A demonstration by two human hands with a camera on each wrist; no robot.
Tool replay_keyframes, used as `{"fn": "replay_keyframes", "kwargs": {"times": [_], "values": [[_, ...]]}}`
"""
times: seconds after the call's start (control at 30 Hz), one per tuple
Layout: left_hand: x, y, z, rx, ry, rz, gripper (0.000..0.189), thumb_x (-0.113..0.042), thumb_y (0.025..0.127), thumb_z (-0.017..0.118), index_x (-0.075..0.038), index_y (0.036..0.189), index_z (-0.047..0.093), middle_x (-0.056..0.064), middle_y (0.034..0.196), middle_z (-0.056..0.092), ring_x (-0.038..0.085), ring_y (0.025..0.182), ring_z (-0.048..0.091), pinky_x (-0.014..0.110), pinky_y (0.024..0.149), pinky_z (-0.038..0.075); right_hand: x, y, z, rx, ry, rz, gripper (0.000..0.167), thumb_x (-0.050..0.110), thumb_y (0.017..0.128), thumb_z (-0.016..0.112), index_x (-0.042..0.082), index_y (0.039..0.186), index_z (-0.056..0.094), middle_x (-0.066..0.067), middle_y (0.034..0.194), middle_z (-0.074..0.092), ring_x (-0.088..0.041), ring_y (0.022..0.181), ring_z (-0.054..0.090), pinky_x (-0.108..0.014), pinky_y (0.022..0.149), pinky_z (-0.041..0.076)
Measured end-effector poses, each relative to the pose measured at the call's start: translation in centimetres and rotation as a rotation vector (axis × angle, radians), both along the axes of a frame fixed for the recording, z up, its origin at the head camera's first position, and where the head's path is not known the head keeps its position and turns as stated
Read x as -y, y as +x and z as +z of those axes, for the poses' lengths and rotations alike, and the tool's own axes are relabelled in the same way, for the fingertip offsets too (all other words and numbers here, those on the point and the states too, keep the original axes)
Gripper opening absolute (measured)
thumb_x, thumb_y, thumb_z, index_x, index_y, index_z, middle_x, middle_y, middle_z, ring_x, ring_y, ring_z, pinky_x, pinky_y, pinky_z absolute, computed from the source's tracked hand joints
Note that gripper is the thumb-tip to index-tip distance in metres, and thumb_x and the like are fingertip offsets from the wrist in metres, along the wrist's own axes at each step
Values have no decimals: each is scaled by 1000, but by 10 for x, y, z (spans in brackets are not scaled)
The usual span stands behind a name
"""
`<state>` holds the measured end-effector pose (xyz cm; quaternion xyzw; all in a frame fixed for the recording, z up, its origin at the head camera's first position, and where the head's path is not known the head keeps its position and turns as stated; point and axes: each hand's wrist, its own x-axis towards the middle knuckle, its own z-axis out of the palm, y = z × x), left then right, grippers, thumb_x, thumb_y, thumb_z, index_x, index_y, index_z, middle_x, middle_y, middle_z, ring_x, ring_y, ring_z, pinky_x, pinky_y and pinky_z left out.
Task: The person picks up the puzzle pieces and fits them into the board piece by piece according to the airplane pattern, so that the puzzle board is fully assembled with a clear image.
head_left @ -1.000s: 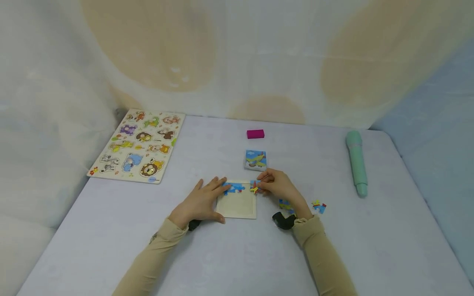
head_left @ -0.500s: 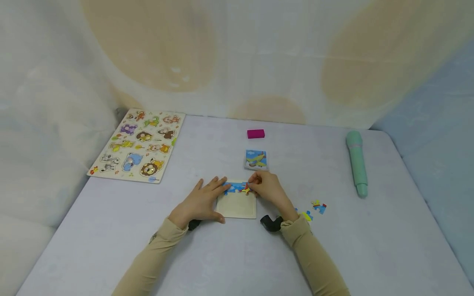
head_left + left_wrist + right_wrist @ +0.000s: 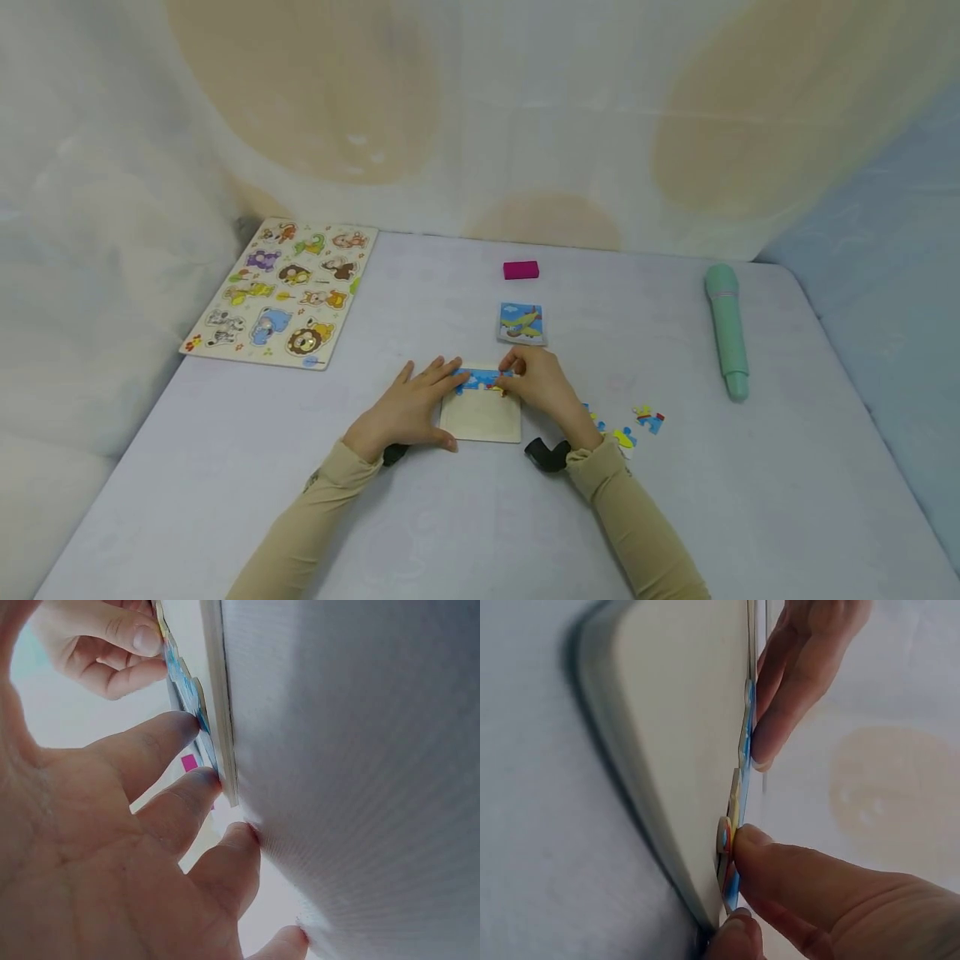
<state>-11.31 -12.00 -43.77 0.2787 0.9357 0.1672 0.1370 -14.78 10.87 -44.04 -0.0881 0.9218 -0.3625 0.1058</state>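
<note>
A small pale wooden puzzle tray [image 3: 481,417] lies flat before me, with blue jigsaw pieces [image 3: 480,377] in a row along its far edge. My left hand [image 3: 408,408] spreads over the tray's left side; two fingertips press on the pieces and tray edge, while others touch the table. At the tray's far right corner, my right hand [image 3: 543,385] pinches a puzzle piece [image 3: 724,835] with red and yellow on it. In the right wrist view its thumb lies on the piece, which sits against the end of the row. The fingers partly cover this piece in the head view.
Loose puzzle pieces [image 3: 649,418] lie right of the right wrist, partly behind it. Beyond the tray are an airplane picture block [image 3: 521,322] and a magenta block [image 3: 521,270]. An animal puzzle board [image 3: 281,292] lies back left; a mint-green microphone-shaped object [image 3: 726,333] lies far right.
My right hand has moved left with the puzzle piece, from the tray's right edge up to the row, and now works at its end. The left hand has stayed in place.
</note>
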Motion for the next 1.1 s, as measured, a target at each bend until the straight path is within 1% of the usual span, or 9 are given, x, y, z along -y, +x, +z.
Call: {"fn": "replay_keyframes", "kwargs": {"times": [0.2,0.3,0.4,0.47,0.57,0.67,0.8,0.9,1.1], "values": [[-2,-1,-1,6,2,-4,103,-49,66,85,-16,150,35,6,162,24,33,149,20,67,115,13,1,6,2,-83,53,43,8,13,85,73,8,83,67,-3,66,56,-12,56,46,-21,49,34],[-3,-1,0,8,5,-11,103,-49,67,84,-16,150,35,7,162,24,34,149,20,67,115,13,2,9,4,-101,61,37,10,11,86,71,7,80,64,-3,61,56,-11,51,44,-20,46,32],[-4,-1,0,9,4,-13,102,-49,67,84,-16,150,36,7,162,24,34,149,21,68,115,13,0,9,2,-66,37,3,9,13,86,71,7,83,65,-2,61,56,-10,50,45,-20,46,34],[-3,0,1,5,-3,-14,101,-49,67,84,-17,150,36,7,162,23,35,149,20,68,114,13,-3,6,2,-4,-11,0,11,16,87,71,7,92,65,-3,66,58,-11,53,48,-20,48,37],[-1,0,2,6,-9,-17,95,-49,67,83,-24,148,40,9,162,23,37,149,20,69,114,13,-19,0,3,70,-92,16,23,21,91,68,6,108,64,-6,78,64,-12,61,56,-22,55,44],[-1,0,2,10,-8,-37,87,-49,68,82,-29,145,45,12,161,22,39,149,19,71,113,12,-47,0,7,100,-112,30,28,24,95,62,6,116,62,-10,92,67,-15,71,60,-25,64,49],[-1,0,1,5,-14,-42,86,-49,68,82,-28,144,47,13,162,21,39,149,18,70,113,13,-86,11,11,84,-31,48,26,24,96,60,7,115,64,-9,98,66,-17,82,58,-27,72,48],[0,0,0,-4,-17,-35,91,-49,67,83,-25,146,44,10,162,21,36,149,19,69,114,13,-109,23,12,106,11,80,23,21,91,67,6,110,65,-7,94,63,-16,83,55,-26,73,46],[0,1,1,8,-6,-16,103,-49,67,84,-15,151,35,7,162,21,33,150,17,67,115,11,-123,39,14,80,52,152,27,15,79,79,5,98,63,-6,88,56,-16,77,48,-25,68,42]]}}
